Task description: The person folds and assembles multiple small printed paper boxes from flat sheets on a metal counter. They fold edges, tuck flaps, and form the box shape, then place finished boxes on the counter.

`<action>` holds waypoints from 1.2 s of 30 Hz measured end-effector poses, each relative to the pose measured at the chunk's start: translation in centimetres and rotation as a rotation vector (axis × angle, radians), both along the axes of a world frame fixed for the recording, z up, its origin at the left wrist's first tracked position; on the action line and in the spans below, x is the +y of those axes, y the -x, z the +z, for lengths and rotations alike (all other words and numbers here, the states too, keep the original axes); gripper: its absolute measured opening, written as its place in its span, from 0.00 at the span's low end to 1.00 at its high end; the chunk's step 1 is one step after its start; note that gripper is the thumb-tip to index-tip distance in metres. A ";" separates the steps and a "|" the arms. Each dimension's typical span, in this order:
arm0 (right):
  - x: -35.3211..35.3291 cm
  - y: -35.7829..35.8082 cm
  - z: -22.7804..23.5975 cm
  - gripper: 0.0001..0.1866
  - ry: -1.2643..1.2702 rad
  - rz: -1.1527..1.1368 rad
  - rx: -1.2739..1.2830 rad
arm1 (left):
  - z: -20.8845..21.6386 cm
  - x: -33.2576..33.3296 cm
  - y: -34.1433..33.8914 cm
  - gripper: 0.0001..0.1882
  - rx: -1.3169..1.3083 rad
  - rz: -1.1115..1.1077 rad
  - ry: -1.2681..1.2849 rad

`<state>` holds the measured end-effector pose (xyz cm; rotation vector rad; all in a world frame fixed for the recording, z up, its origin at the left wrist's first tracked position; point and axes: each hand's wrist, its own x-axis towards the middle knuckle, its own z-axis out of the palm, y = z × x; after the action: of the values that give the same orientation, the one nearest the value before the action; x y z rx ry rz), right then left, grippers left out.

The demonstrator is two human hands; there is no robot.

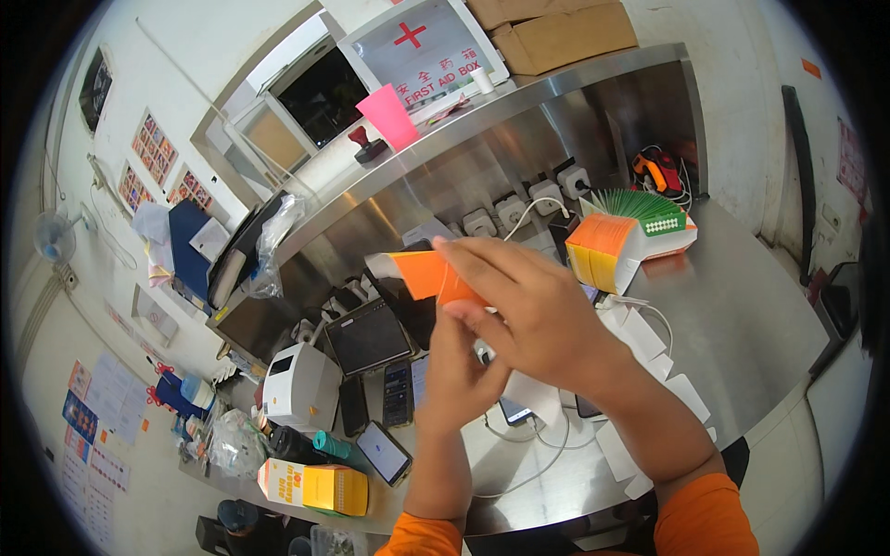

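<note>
Above the counter, my right hand [547,310] pinches a small orange card piece with a yellow edge [419,274], its fingers closed over the right side. Below it, my left hand [454,361] grips the lower part of the same piece, thumb and fingers largely hidden behind the right hand. The card looks like a small folding carton; its white inside shows at the left end. Right of my hands, a nested stack of orange and yellow cartons [603,255] stands beside a stack of green ones [663,222]. Several white card pieces [640,338] lie under my right forearm.
The steel counter [742,343] curves around me. To the left are a white label printer [301,385], a tablet [368,335], several phones [385,452] and a yellow carton [336,488]. White cables [547,463] trail across the counter. A pink cup [389,116] tops the back ledge.
</note>
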<state>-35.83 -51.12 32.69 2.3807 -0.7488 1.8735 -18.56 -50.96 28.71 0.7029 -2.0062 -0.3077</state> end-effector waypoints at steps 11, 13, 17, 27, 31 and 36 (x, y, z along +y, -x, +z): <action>-1.2 -0.4 -0.4 0.23 0.268 -0.028 0.170 | 3.5 0.7 0.6 0.21 0.842 -0.038 -0.196; -1.1 -0.5 -0.3 0.21 0.278 -0.043 0.107 | 4.0 0.7 0.3 0.11 0.855 -0.039 -0.152; -0.9 0.0 -0.1 0.15 0.266 -0.102 -0.091 | 3.5 0.0 0.1 0.06 0.672 0.239 0.180; 0.4 0.0 0.5 0.08 -0.230 0.358 -0.401 | 1.8 -0.9 0.5 0.09 0.474 0.260 0.409; 0.3 -0.4 0.5 0.05 -0.209 0.390 -0.444 | 1.4 -0.6 -0.3 0.10 0.643 0.095 0.125; 0.5 -0.3 0.6 0.05 -0.201 0.427 -0.409 | 2.0 -0.2 0.2 0.13 0.837 -0.179 -0.031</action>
<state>-35.51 -50.61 33.29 2.4521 -0.4833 2.6271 -18.72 -51.15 30.76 0.3197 -1.2596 -0.6229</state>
